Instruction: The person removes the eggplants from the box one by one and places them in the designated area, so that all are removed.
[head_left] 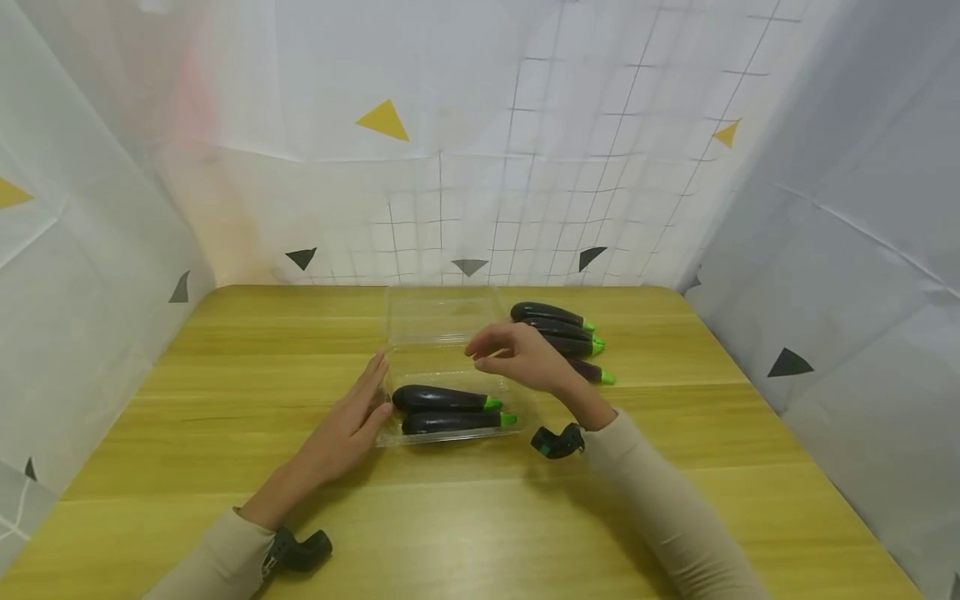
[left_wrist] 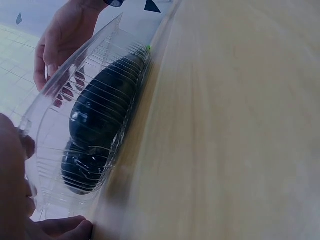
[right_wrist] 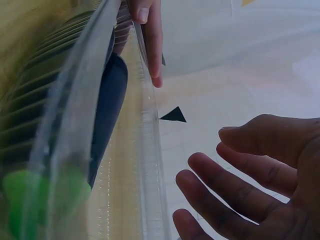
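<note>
My left hand (head_left: pixel 347 427) rests against the left side of the clear plastic clamshell (head_left: pixel 422 360), fingers extended; inside lie two eggplants (head_left: pixel 441 399). My empty right hand (head_left: pixel 525 357) hovers above its right side, fingers parted; loose eggplants (head_left: pixel 549 314) lie far right.

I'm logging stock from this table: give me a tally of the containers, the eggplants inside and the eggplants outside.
Clear container: 1
Eggplants inside: 2
Eggplants outside: 4 visible, some partly hidden
Total: 7
</note>
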